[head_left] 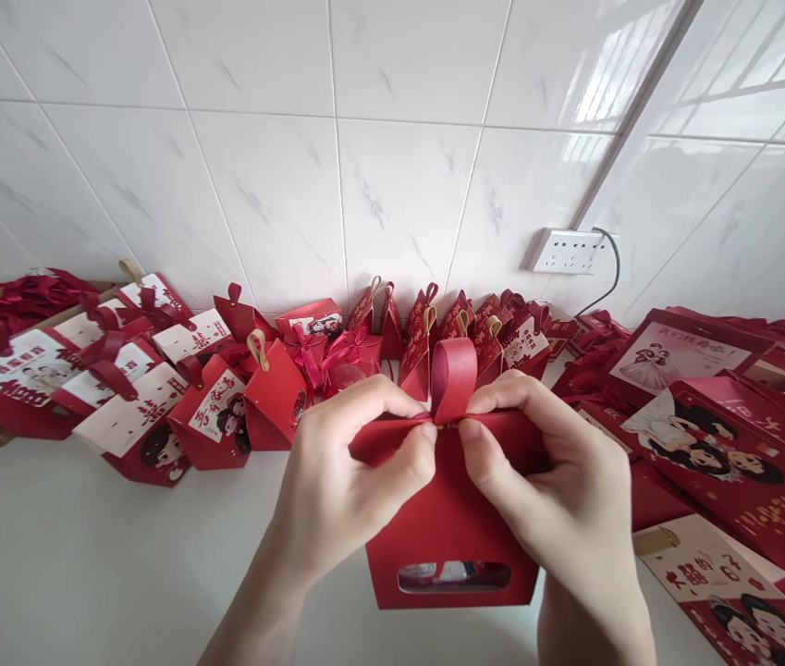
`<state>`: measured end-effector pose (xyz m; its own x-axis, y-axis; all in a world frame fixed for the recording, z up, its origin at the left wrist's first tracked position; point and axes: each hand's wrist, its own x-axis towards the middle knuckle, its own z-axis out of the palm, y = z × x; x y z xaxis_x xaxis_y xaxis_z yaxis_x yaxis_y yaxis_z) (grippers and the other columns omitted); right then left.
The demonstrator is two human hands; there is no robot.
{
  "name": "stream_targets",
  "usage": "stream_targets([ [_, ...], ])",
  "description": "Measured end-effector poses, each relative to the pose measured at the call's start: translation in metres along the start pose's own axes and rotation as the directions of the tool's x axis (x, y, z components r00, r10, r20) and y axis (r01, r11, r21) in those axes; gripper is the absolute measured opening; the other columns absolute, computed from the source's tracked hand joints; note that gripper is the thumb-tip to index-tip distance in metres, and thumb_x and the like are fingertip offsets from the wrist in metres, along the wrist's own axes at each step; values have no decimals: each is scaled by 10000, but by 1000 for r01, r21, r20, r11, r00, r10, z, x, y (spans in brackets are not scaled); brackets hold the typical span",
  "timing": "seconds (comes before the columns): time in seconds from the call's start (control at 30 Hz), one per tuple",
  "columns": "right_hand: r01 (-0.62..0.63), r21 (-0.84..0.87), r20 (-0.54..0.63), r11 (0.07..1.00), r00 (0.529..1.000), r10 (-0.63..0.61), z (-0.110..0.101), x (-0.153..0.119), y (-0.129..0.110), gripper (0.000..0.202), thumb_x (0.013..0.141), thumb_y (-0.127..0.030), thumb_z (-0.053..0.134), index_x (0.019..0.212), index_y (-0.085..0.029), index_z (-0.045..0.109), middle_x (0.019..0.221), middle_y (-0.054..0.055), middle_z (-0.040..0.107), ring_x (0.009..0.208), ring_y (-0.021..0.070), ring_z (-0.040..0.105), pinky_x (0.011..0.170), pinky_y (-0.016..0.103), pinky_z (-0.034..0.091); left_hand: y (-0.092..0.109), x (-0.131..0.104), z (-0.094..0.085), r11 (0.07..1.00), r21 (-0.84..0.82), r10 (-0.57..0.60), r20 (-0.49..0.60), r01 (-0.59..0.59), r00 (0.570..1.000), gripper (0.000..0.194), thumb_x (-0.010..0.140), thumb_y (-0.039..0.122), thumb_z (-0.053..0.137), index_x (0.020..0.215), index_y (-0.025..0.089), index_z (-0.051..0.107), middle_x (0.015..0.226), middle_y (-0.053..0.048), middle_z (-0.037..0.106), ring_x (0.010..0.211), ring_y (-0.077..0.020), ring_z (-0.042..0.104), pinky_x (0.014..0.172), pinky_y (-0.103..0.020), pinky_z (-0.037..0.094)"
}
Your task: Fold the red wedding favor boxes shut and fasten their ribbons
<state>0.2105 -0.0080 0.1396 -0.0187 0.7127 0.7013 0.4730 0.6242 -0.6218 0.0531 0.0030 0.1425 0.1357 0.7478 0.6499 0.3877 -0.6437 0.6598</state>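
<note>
A red paper gift box (453,518) stands upright on the white tabletop in front of me, with a small clear window low on its near side. From its top edge rises a loop of dark red ribbon (454,370). My left hand (357,481) pinches the top edge just left of the ribbon, thumb in front and fingers behind. On the other side of the loop, my right hand (551,472) pinches the same edge in the same way. The box's far side is hidden from me.
Finished-looking red and white gift boxes (208,407) stand in rows at left and along the tiled wall (406,185). Flat printed red cartons (731,444) pile up at right. A power strip (572,252) with a cable is on the wall. Red ribbons (31,301) fill a container at far left.
</note>
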Motion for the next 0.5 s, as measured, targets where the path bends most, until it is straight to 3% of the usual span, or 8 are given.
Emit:
stream_targets([
  [0.5, -3, 12, 76, 1000, 997, 2, -4, 0, 1, 74, 862, -170, 589, 849, -239, 566, 759, -77, 621, 626, 55, 546, 570, 124, 443, 1, -1, 0, 995, -96, -33, 39, 37, 999, 115, 799, 102, 579, 733, 191, 551, 716, 67, 603, 659, -58, 557, 641, -146, 455],
])
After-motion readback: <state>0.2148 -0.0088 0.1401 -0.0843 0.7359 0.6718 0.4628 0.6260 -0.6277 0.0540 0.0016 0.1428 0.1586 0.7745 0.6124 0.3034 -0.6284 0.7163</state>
